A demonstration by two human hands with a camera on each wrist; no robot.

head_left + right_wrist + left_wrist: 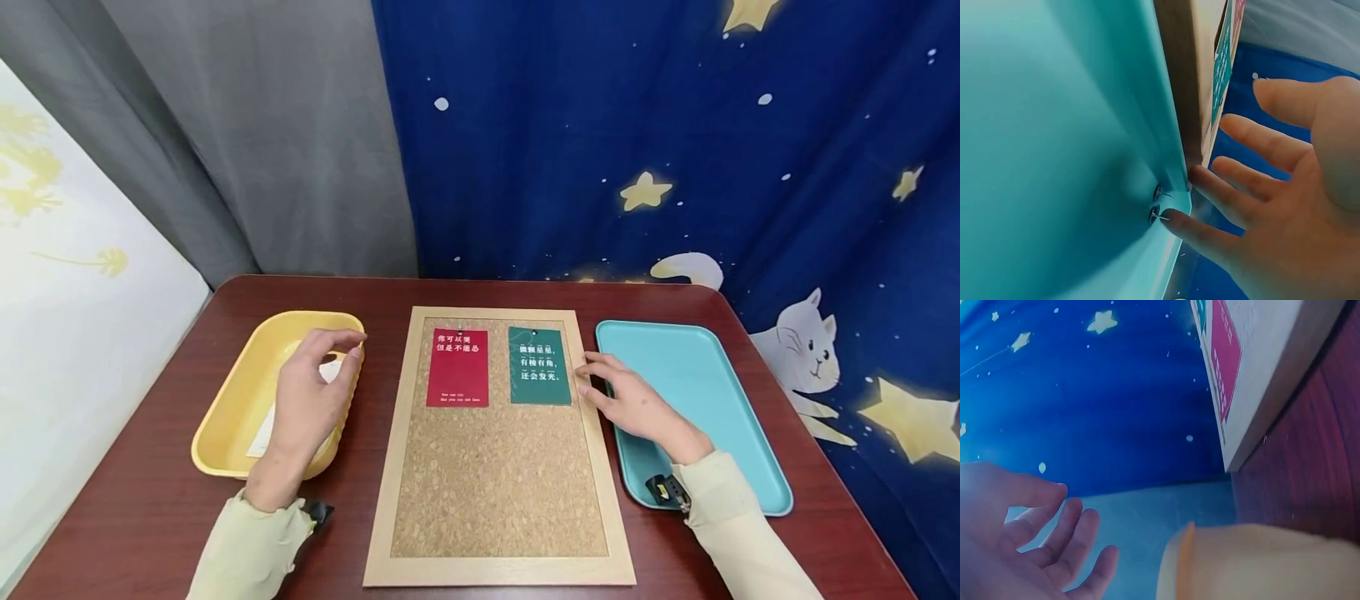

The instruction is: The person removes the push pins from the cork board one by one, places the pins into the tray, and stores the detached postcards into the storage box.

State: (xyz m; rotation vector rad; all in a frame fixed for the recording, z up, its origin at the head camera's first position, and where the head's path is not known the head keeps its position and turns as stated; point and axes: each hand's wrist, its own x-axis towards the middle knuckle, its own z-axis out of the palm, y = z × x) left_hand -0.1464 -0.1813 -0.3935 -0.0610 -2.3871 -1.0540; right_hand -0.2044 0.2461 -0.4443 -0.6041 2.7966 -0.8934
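Note:
A framed cork board (498, 483) lies flat on the table. On its upper half are a red card (457, 375) and, to the right, a green card (542, 387), both printed with white characters and bearing a small dark pin at the top. Above the yellow basket (232, 400) hovers my left hand (313, 392), fingers loosely bent and nothing held. Partly behind that hand, a white card (262, 433) lies in the basket. My right hand (630, 400) hangs with relaxed, spread fingers over the board's right frame, close to the green card, holding nothing.
To the right of the board stands a shallow teal tray (693, 375). Two thumbtacks (1155, 215) lie in its corner, points up or sideways. Behind the brown table (337, 533) hang a grey curtain (300, 167) and a blue starry curtain (525, 167).

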